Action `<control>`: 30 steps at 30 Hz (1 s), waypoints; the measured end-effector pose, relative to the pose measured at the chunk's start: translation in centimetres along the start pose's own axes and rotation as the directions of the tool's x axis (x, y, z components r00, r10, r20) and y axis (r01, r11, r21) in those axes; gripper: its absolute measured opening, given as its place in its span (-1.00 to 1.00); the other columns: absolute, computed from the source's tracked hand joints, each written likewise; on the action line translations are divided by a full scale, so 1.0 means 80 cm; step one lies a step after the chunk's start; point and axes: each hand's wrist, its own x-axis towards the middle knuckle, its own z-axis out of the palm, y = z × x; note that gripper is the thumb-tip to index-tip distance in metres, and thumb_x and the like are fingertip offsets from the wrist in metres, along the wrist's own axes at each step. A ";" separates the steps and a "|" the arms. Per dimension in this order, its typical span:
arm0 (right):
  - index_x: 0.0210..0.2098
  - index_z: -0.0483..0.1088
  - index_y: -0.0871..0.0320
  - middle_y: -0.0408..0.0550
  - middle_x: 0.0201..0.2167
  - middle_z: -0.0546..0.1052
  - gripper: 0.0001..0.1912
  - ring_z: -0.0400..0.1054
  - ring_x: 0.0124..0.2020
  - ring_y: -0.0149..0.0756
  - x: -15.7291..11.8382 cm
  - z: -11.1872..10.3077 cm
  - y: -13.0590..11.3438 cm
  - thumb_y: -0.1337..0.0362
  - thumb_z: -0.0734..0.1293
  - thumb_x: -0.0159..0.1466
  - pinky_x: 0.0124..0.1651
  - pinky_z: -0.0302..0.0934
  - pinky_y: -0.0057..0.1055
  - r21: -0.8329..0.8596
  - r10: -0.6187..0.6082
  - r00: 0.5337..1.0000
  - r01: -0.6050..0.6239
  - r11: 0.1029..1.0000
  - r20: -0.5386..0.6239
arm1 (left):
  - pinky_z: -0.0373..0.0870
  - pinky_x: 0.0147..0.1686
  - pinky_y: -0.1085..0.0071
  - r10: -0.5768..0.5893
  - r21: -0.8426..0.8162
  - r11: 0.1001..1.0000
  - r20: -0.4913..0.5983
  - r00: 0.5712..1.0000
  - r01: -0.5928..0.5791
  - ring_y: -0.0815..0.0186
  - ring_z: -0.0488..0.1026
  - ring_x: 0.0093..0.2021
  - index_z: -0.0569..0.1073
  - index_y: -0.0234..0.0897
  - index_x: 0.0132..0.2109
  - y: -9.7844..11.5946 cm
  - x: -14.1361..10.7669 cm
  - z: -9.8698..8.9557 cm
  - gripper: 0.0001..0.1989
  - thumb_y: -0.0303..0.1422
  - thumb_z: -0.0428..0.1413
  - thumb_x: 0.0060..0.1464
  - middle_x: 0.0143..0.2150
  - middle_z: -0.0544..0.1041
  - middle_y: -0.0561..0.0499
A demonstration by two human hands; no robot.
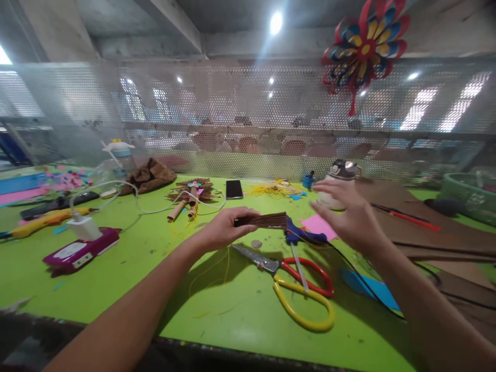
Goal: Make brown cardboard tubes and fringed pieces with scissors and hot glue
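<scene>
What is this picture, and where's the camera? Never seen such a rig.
No machine here: one camera on a person's head looks forward and down at their bare hands. The left hand holds a thin, dark brown layered stack, apparently folded paper. The right hand is raised, open, apart from it. On the bright green tabletop lie metal scissors with red and yellow handles, a dark blue glue gun, a black rectangular phone and a purple power strip.
</scene>
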 end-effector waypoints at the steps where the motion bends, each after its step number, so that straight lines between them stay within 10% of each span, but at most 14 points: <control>1: -0.03 0.40 0.25 0.15 -0.02 0.44 -0.61 0.26 0.03 -0.09 -0.003 0.005 -0.012 0.18 0.33 0.19 0.11 0.12 -0.17 0.039 -0.064 0.995 0.061 0.997 0.076 | 0.32 -0.12 0.37 0.007 0.008 1.000 0.013 1.000 -0.007 0.31 0.44 -0.17 0.45 -0.32 -0.06 0.002 0.000 0.003 -0.73 -0.35 0.09 0.09 -0.14 0.54 -0.06; 5: 0.11 0.27 0.24 0.16 -0.02 0.43 -0.46 0.24 0.01 -0.02 -0.022 0.031 -0.050 0.21 0.37 0.17 0.05 0.14 -0.08 0.016 -0.184 0.913 0.192 0.981 0.364 | 0.30 -0.15 0.39 0.050 0.044 0.998 0.048 0.998 -0.052 0.31 0.43 -0.20 0.47 -0.29 -0.08 0.007 -0.001 0.013 -0.76 -0.35 0.08 0.10 -0.19 0.54 -0.03; 8: -0.05 0.39 0.21 0.06 -0.30 0.50 -0.73 0.34 -0.26 -0.13 -0.031 0.042 -0.054 0.29 0.29 0.25 -0.21 0.23 -0.21 -0.006 -0.161 0.875 0.184 0.983 0.456 | 0.28 -0.16 0.38 0.050 0.006 0.999 0.045 0.998 -0.051 0.32 0.41 -0.21 0.46 -0.29 -0.07 0.008 -0.002 0.018 -0.74 -0.35 0.08 0.10 -0.21 0.52 -0.03; 15: -0.14 0.44 0.18 -0.01 -0.36 0.52 -0.80 0.38 -0.39 -0.29 -0.022 0.028 -0.027 0.33 0.21 0.31 -0.36 0.22 -0.40 0.171 -0.100 0.891 0.025 0.985 0.443 | 0.23 -0.36 0.43 -0.139 -0.185 0.969 0.139 0.980 0.164 0.37 0.35 -0.37 0.10 -0.29 0.27 0.001 -0.002 0.010 -0.20 -0.35 0.24 -0.10 -0.33 0.46 0.05; 24: -0.16 0.48 0.17 0.00 -0.28 0.58 -0.79 0.43 -0.33 -0.26 -0.015 0.017 0.018 0.25 0.29 0.25 -0.29 0.30 -0.36 0.222 -0.020 0.925 -0.070 0.972 0.379 | 0.26 -0.39 0.41 -0.318 -0.019 0.942 0.253 0.913 0.334 0.33 0.41 -0.41 0.41 -0.30 0.03 -0.049 -0.017 -0.065 -0.51 -0.22 0.18 -0.06 -0.41 0.50 0.03; 30: -0.09 0.46 0.13 0.01 -0.27 0.55 -0.75 0.41 -0.34 -0.27 -0.013 0.012 -0.012 0.28 0.25 0.27 -0.33 0.29 -0.36 0.298 -0.122 0.873 -0.027 0.954 0.472 | 0.30 -0.10 0.31 -0.204 -0.276 0.948 -0.142 0.969 0.159 0.25 0.44 -0.08 0.45 -0.34 -0.03 -0.015 -0.012 -0.081 -0.62 -0.22 0.07 0.05 -0.05 0.52 -0.17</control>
